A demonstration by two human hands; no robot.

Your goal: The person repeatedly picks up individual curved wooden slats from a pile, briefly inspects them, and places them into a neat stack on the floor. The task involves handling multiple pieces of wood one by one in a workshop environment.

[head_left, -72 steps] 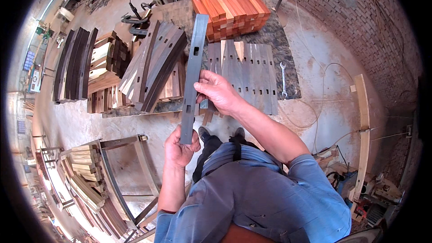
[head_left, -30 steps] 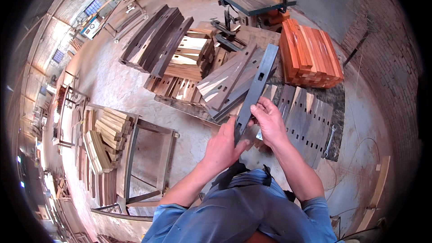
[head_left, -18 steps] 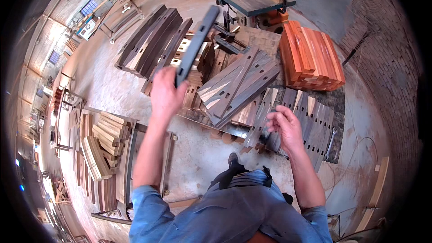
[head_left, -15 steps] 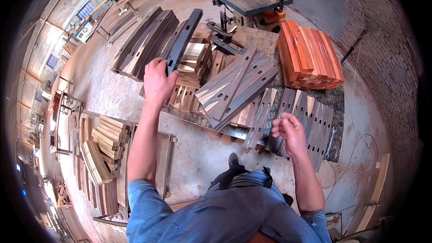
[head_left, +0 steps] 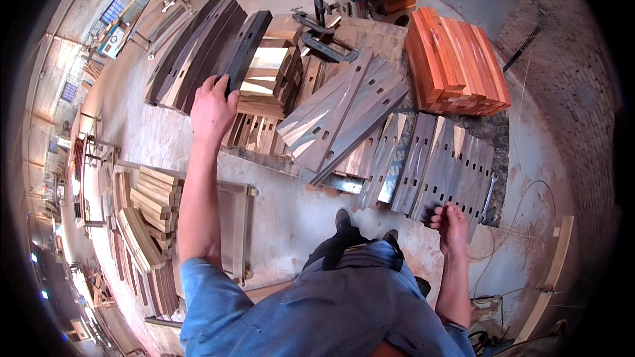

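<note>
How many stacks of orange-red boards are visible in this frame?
1. The stack of orange-red boards sits at upper right, beyond the slotted grey boards that the right hand reaches. The left hand rests on a dark board far left. Others may be hidden.

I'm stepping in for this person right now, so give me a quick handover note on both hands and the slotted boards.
Left hand: gripping the near end of a long dark slotted wooden board, laid on the dark stack at far left.
Right hand: fingers on the near edge of the grey slotted boards spread on the floor.
Done: dark board resting on its stack.
Left: left hand not yet off it; grey boards still on the floor.
</note>
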